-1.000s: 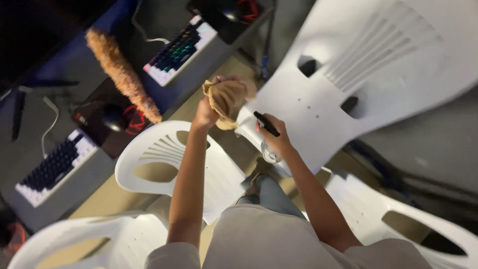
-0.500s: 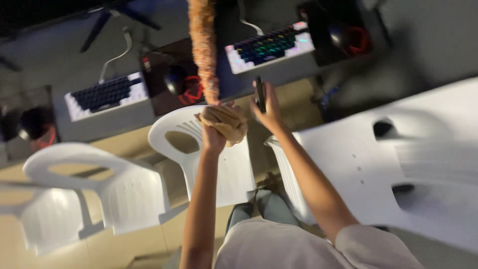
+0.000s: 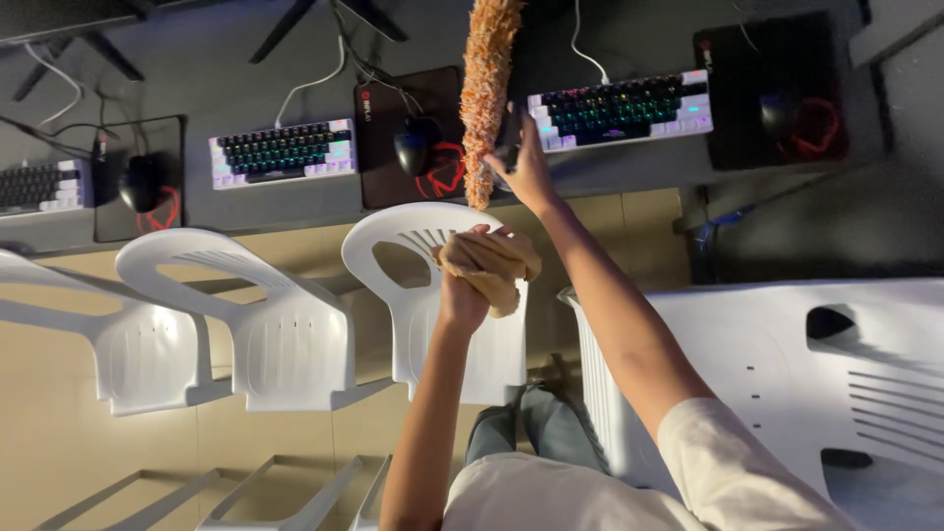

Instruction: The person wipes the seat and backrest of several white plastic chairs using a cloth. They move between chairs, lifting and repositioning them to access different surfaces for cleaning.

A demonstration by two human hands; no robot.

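Orange duster (image 3: 489, 93) runs off the top edge; its handle is hidden inside the right hand (image 3: 523, 162). Leftmost keyboard (image 3: 37, 187) is cut by the left edge at the desk's near edge. Left hand (image 3: 470, 285) covers part of the tan cloth (image 3: 497, 265).

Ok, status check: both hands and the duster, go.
Left hand clutching tan cloth over a white chair. Right hand gripping the orange duster by its handle, above the desk. Mouse just beside the duster.
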